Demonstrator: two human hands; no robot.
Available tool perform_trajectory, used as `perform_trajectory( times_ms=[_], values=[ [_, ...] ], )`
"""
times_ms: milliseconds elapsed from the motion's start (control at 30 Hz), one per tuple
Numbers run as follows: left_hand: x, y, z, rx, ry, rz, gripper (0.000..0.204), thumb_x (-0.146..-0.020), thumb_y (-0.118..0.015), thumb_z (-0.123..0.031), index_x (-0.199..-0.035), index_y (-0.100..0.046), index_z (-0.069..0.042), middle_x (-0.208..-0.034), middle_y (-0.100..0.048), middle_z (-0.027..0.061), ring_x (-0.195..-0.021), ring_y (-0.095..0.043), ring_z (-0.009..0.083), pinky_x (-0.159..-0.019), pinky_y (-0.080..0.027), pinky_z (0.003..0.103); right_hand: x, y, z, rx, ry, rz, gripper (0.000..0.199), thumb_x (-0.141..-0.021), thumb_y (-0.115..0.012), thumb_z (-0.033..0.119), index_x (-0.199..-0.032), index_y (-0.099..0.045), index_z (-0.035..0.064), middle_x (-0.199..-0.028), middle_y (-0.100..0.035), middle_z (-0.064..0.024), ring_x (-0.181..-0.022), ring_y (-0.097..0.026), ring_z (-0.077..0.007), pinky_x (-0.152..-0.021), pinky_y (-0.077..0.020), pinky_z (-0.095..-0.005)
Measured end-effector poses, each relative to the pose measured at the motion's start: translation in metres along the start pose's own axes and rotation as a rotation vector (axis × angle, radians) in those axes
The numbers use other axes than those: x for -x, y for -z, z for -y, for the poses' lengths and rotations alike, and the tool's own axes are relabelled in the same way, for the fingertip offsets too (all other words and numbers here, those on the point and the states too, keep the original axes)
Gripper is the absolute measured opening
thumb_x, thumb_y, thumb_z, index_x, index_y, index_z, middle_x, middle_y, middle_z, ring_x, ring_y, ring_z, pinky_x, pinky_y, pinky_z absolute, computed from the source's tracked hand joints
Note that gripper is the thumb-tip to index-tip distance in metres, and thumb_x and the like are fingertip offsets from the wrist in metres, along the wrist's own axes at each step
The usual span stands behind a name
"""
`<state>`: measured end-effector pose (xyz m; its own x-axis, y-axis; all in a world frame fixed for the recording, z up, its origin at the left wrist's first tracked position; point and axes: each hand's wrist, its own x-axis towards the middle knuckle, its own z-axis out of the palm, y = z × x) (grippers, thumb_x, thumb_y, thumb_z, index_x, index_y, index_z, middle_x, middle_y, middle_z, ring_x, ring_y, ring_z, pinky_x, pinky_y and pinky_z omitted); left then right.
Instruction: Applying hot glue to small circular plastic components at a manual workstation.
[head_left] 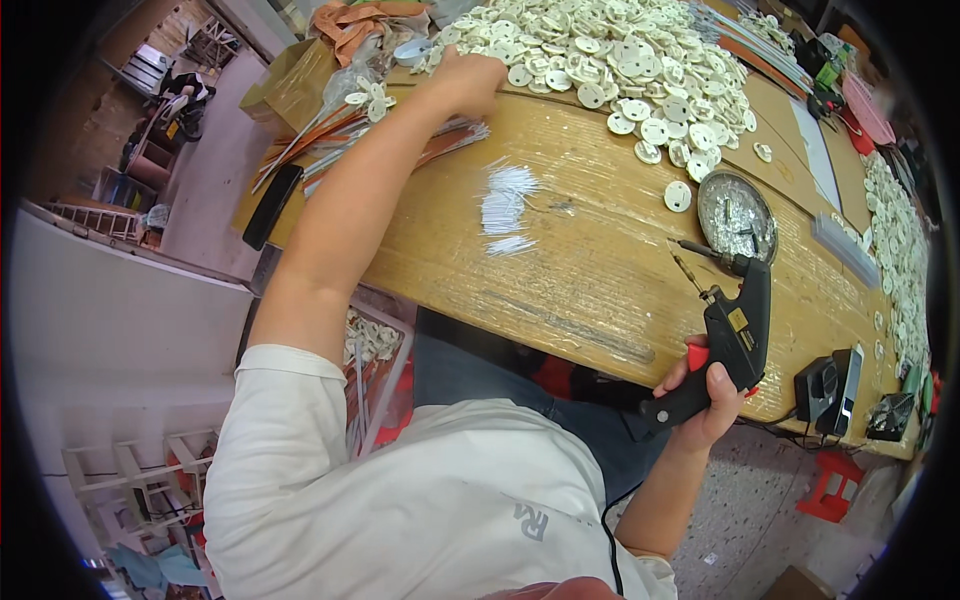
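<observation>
My left arm stretches across to the far left side of the table. There my left hand [468,84] is at the edge of a heap of round white plastic discs [610,55]; its fingers are mostly hidden behind the back of the hand, so their grip is unclear. In my right hand [712,405] is a black soldering gun [737,330] with a red trigger, its fingers wrapped round the handle. The gun's metal tip points up and left over the table, beside a round metal dish [737,215]. A small bunch of thin white sticks [506,205] lies mid-table.
Orange and white wire bundles [440,148] lie under my left forearm. A black bar-shaped object [272,207] rests on the left table edge. Small black devices [828,390] stand at the right edge. A cardboard box [290,85] is at the far left, and more discs [893,255] lie right.
</observation>
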<state>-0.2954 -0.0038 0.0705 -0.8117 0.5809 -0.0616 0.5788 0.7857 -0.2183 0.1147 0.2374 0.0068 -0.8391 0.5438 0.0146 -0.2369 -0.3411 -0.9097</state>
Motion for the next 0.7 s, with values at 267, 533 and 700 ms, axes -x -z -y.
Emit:
perform_trajectory(
  times_ms=[267,533,700],
  values=[
    [0.004,-0.013,-0.002,-0.014,-0.002,-0.137,0.024,-0.075,-0.073,-0.016,-0.097,-0.073,-0.008,-0.101,-0.073,0.0116,-0.101,-0.068,0.0319,-0.093,-0.039,0.049,-0.002,0.004,-0.001,0.012,0.012,0.026,0.053,-0.091,-0.057,0.029,-0.12,-0.055,-0.0156,-0.083,-0.063,-0.0191,-0.055,-0.062,-0.0206,-0.047,-0.0569,-0.0321],
    [0.01,-0.017,-0.018,0.35,-0.087,-0.366,0.031,-0.075,-0.075,-0.016,-0.105,-0.073,-0.006,-0.098,-0.071,0.0107,-0.095,-0.068,0.0271,-0.092,-0.045,0.046,-0.001,0.002,0.0,-0.008,0.015,0.017,0.052,-0.092,-0.057,0.028,-0.121,-0.055,-0.0153,-0.087,-0.064,-0.0209,-0.056,-0.062,-0.0213,-0.047,-0.0572,-0.0328],
    [0.083,0.028,-0.082,1.149,-0.143,-0.209,0.033,-0.081,-0.081,-0.017,-0.109,-0.073,-0.002,-0.097,-0.069,0.0039,-0.095,-0.067,0.0142,-0.084,-0.053,0.029,0.003,0.007,-0.002,-0.014,0.009,-0.017,0.053,-0.092,-0.057,0.028,-0.122,-0.055,-0.0157,-0.092,-0.065,-0.0222,-0.056,-0.062,-0.0212,-0.047,-0.0571,-0.033]
  ],
)
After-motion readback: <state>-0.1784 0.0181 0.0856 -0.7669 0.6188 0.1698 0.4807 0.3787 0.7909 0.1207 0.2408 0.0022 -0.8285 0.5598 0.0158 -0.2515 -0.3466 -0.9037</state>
